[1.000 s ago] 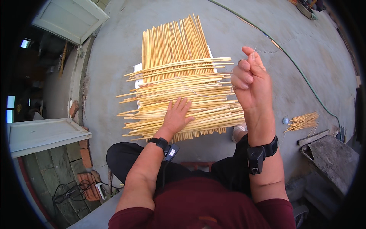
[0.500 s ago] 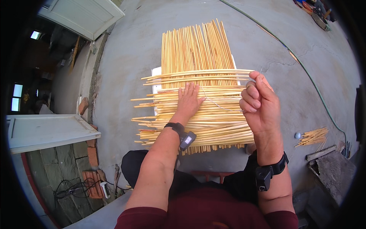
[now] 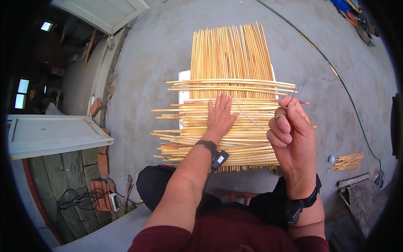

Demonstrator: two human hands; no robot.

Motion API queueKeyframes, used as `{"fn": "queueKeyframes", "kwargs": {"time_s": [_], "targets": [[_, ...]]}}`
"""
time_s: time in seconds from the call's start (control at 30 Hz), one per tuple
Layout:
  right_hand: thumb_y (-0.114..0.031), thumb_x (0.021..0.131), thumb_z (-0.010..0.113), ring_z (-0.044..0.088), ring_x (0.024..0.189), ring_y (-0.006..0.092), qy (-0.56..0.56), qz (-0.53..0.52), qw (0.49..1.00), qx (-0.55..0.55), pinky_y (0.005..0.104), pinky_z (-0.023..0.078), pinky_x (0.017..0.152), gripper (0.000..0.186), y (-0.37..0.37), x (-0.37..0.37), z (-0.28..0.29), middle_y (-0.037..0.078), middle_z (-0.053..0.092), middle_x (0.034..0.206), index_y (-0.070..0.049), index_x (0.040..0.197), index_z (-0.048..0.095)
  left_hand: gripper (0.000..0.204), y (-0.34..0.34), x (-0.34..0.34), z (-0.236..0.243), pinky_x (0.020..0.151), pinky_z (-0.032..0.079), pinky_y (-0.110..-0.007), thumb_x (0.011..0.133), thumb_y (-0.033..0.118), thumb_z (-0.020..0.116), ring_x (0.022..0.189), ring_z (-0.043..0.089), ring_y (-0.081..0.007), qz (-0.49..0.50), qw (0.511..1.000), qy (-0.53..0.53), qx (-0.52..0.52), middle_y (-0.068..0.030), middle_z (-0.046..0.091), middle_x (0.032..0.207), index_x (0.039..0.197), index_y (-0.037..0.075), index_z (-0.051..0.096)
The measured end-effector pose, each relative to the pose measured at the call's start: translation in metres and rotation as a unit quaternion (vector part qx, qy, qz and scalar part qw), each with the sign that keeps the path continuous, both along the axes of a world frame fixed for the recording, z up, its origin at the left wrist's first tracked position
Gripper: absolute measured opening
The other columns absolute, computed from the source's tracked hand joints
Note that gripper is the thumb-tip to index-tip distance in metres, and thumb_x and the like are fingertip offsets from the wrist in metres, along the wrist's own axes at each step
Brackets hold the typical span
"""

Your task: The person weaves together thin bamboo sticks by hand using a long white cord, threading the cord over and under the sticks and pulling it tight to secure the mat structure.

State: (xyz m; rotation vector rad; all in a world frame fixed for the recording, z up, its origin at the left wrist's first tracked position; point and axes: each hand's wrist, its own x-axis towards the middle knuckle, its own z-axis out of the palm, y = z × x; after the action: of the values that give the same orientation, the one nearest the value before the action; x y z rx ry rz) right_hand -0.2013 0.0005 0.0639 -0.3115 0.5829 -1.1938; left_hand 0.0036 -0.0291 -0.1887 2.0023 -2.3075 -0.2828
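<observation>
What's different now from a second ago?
The left hand moved forward over the sticks. The right hand came back the other way. The view shifted too. Nothing was grabbed or let go: the right hand still pinches the needle, and the thread still trails over the sticks.

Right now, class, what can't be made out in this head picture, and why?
In the head view:
White thread: its course behind the right hand, blocked by it.
Thin needle: lower part hidden in that grip; whether threaded, too fine.
Crosswise sticks: stretches beneath the left hand, covered.
Upper door: cut off by the picture's edge.
</observation>
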Motion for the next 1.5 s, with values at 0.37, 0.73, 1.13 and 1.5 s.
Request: {"fn": "queueKeyframes", "kwargs": {"time_s": [0.37,0.73,1.13,1.5], "targets": [[-0.017,0.105,0.044,0.035,0.052,0.0047,0.022,-0.009,1.0,-0.007,0.0199,0.03,0.047,0.019,0.002,-0.011,-0.002,0.0,0.049,0.067,-0.003,0.11,0.056,0.071,0.004,-0.002,0.001,0.121,0.005,-0.052,0.098,0.048,0.047,0.151,0.014,-0.0265,0.003,0.999,-0.035,0.011,-0.0105,0.022,0.162,0.156,0.014,0.024],[-0.016,0.104,0.044,0.036,0.054,0.0061,-0.057,-0.02,0.998,-0.026,0.0211,0.031,0.047,0.021,-0.004,-0.047,-0.009,0.001,0.05,0.07,-0.001,0.114,0.055,0.069,0.019,-0.001,-0.009,0.121,0.006,-0.051,0.099,0.048,0.046,0.151,0.014,-0.0271,0.001,0.999,-0.051,-0.005,-0.0105,0.021,0.163,0.155,0.013,0.027],[-0.016,0.105,0.042,0.035,0.054,0.0063,-0.066,-0.064,0.995,-0.025,0.0215,0.031,0.048,0.021,-0.005,-0.066,-0.008,0.0,0.049,0.071,-0.002,0.115,0.055,0.064,0.014,-0.001,0.028,0.118,0.019,-0.052,0.096,0.036,0.059,0.146,0.025,-0.0324,0.032,0.998,0.032,-0.047,-0.0161,0.033,0.155,0.149,0.008,0.037],[-0.017,0.106,0.041,0.034,0.054,0.0048,-0.038,-0.084,0.991,-0.096,0.0197,0.03,0.047,0.024,-0.001,-0.075,0.004,0.0,0.046,0.07,-0.002,0.117,0.055,0.088,0.189,-0.027,0.093,0.108,0.029,-0.058,0.068,0.027,0.085,0.134,0.037,-0.0383,-0.157,0.987,-0.021,0.015,-0.0194,0.037,0.147,0.144,0.013,0.043]]}}
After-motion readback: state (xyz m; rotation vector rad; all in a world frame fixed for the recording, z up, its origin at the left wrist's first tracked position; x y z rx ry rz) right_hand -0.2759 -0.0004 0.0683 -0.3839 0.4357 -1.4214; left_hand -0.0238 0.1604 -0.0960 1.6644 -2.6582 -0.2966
